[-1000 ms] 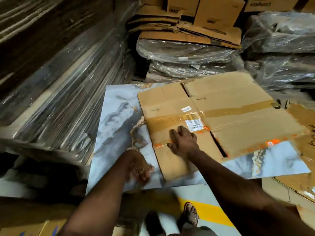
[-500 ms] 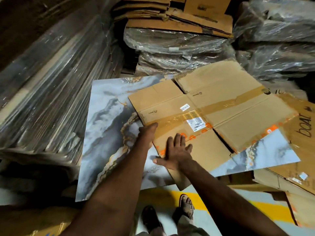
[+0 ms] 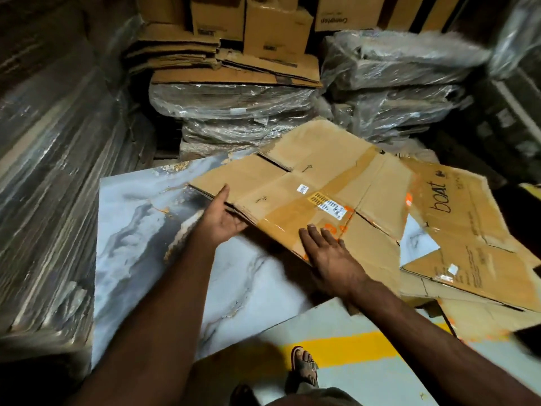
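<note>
Floor: a grey floor (image 3: 336,385) with a yellow stripe is seen nearest.
Right hand (image 3: 330,253): it is laid flat, fingers straight, on the near flap of the flattened carton (image 3: 307,183).
Left hand (image 3: 225,227): the carton's left edge is pinched, thumb on top, fingers beneath.
Carton's place: it lies across the marbled slab (image 3: 140,230), its left edge slightly raised.
Handling: it is judged light, bendy at its creases and likely to sag. It is best taken by two opposite edges.
Surface: the slab is judged glossy, slippery and breakable.
Right side: a "boat" sheet (image 3: 468,230) lies beside the carton.
Room: space is narrowed by a wrapped stack (image 3: 52,171) at left, with wrapped bundles (image 3: 234,109) and boxes (image 3: 275,24) behind.
</note>
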The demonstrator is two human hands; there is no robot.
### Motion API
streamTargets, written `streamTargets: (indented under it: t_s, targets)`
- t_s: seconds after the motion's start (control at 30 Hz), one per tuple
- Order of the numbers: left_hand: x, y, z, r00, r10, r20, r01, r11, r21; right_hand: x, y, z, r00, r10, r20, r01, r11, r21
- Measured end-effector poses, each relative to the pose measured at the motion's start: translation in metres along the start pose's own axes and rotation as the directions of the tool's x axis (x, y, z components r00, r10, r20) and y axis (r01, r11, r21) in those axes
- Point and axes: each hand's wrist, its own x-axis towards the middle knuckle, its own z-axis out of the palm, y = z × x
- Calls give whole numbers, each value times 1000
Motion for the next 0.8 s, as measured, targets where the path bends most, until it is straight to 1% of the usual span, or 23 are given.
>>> streamTargets:
  t_s: [0.03,0.07,0.17,0.23,0.3,0.37,0.43,0.53,0.6,0.63,0.7,0.8]
  targets:
    - [-2,0,8,999,-28,44,28,1000,1,-5,12,-3,1000,-10,-6,10,1000,22]
    - [-5,0,15,996,-50,78,47,998,40,-9,25,-5,1000,-17,-19,18,999,43]
    - [-10,-7,42,988,-77,134,46,974,221,-22,62,-10,995,17,-96,-11,998,62]
    - [-11,-14,67,992,-44,117,9,960,280,-29,77,-13,985,98,-140,-94,995,33]
    - [-8,-23,91,994,38,104,-68,951,302,-34,86,-15,957,222,-189,-224,975,13]
    - [0,-27,109,990,106,95,-130,947,293,-34,94,-16,900,354,-254,-352,934,57]
    - [5,-32,122,987,130,99,-154,943,296,-34,109,-12,851,443,-282,-424,896,128]
    - [6,-44,144,981,111,162,-166,909,381,-40,138,-12,847,452,-278,-403,889,217]
    - [9,-54,165,970,142,199,-214,887,409,-43,167,-24,817,458,-351,-360,880,312]
    - [11,-59,178,960,179,215,-255,879,404,-44,185,-32,792,462,-400,-326,873,362]
    - [17,-74,209,935,266,233,-338,865,371,-44,224,-47,742,461,-488,-271,871,409]
    - [27,-107,258,921,328,211,-379,881,284,-43,291,-62,707,431,-560,-220,887,405]
